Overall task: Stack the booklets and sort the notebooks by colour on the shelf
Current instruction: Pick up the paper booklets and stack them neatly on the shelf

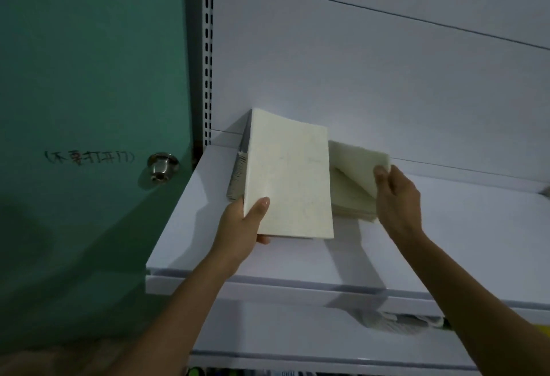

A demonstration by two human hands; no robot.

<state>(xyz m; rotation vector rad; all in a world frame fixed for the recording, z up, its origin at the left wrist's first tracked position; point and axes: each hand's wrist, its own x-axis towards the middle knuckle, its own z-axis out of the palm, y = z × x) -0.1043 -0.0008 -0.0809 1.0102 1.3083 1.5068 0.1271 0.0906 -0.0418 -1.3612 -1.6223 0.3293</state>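
Door (89, 78) with knob (163, 166) beside shelf (446, 227)

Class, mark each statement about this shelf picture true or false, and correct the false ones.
1. The left hand holds a cream booklet. True.
2. The right hand rests flat on the shelf. False: it pinches the top booklet of a stack, lifting one edge.
3. The door beside the shelf is red. False: it is green.
4. The stack lies right of the cream booklet. True.
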